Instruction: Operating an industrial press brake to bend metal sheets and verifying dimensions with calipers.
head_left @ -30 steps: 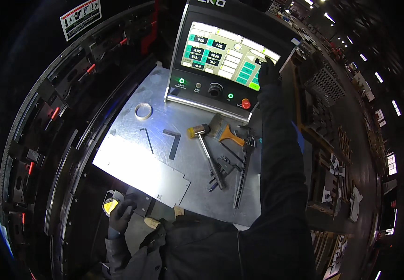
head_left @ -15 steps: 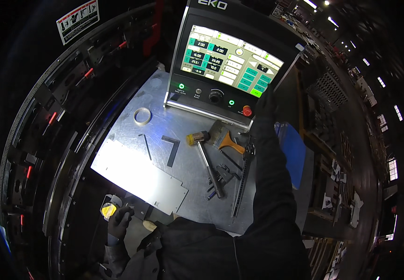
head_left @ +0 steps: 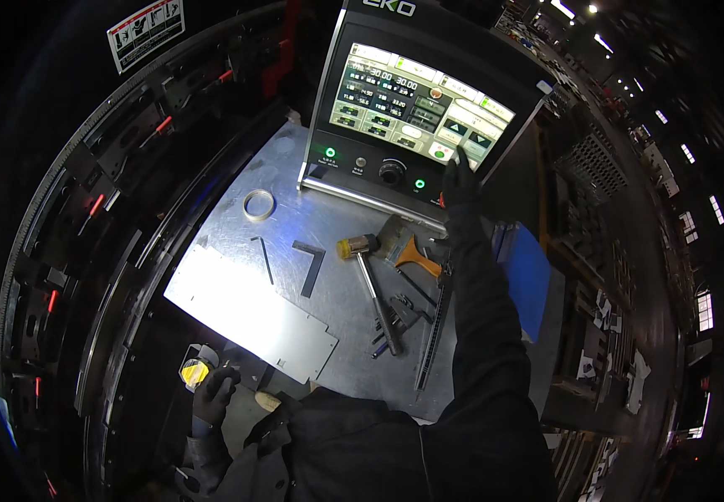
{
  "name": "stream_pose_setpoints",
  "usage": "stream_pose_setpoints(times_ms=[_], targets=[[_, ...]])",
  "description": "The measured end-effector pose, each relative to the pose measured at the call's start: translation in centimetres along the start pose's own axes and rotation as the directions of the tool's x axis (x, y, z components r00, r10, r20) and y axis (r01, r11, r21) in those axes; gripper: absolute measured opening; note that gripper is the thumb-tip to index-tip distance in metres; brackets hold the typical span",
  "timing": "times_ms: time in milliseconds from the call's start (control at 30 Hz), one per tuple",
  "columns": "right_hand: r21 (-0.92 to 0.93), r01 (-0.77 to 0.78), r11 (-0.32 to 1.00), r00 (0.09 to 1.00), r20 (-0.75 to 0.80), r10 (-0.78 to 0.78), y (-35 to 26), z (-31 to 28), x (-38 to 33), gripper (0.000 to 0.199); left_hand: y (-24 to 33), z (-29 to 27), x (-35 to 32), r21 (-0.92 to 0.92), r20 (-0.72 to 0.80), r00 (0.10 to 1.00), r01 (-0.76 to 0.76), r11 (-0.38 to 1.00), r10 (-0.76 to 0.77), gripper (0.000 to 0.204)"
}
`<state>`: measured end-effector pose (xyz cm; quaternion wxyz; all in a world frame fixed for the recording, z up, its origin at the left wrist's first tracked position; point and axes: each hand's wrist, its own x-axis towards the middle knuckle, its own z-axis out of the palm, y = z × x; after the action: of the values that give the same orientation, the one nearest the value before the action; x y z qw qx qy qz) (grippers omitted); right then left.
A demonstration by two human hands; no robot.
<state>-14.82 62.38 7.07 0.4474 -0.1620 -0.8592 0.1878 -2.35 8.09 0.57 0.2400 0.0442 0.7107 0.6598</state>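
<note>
My right hand [head_left: 460,182], in a dark glove, reaches up to the lower right of the lit touch screen [head_left: 416,109]. One finger points at the screen; I cannot tell whether it touches. Under the hand, a red button [head_left: 442,201] is mostly covered. My left hand [head_left: 214,393], also dark-gloved, is closed low on the left, beside a yellow-and-grey object [head_left: 195,374]. What lies inside its fingers is hidden. Between the hands, a flat sheet metal piece [head_left: 249,314] with a notched edge rests on the metal table [head_left: 286,176].
On the table lie a tape roll [head_left: 258,205], a hex key [head_left: 266,261], a small square [head_left: 312,269], a yellow-headed mallet [head_left: 370,284], an orange scraper [head_left: 417,258] and a long caliper-like tool [head_left: 434,335]. Blue folders [head_left: 525,280] sit right. A large machine [head_left: 86,226] runs along the left.
The screen has switched to a different page with arrow buttons. My right hand has shifted slightly left and down along the screen's lower right. My left hand stays about where it was.
</note>
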Motion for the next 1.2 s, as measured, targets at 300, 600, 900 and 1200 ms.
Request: stream_pose_setpoints(times_ms=[300,600,900,1200], targets=[[0.04,0.284,0.958,0.953,-0.124,-0.278,1.1,4.6,-2.4,0.041,0.0,-0.2,-0.3,0.022,0.002,1.0,-0.016,1.0,0.016,0.027],[-0.005,0.116,0.993,0.986,0.122,-0.114,-1.7,1.0,-6.5,0.041,0.4,-0.1,-1.3,0.024,0.004,1.0,0.008,1.0,-0.008,0.027],[-0.099,-0.295,0.95,0.846,0.436,0.308,-4.8,-10.2,-21.2,0.047,2.2,-0.2,-0.1,0.055,0.11,0.993,0.025,0.998,-0.031,0.025],[-0.71,-0.392,0.585,0.573,0.309,0.759,-1.3,-18.2,-29.5,0.047,0.6,-0.1,-0.4,-0.003,0.293,0.946,0.15,0.989,-0.143,0.026]])
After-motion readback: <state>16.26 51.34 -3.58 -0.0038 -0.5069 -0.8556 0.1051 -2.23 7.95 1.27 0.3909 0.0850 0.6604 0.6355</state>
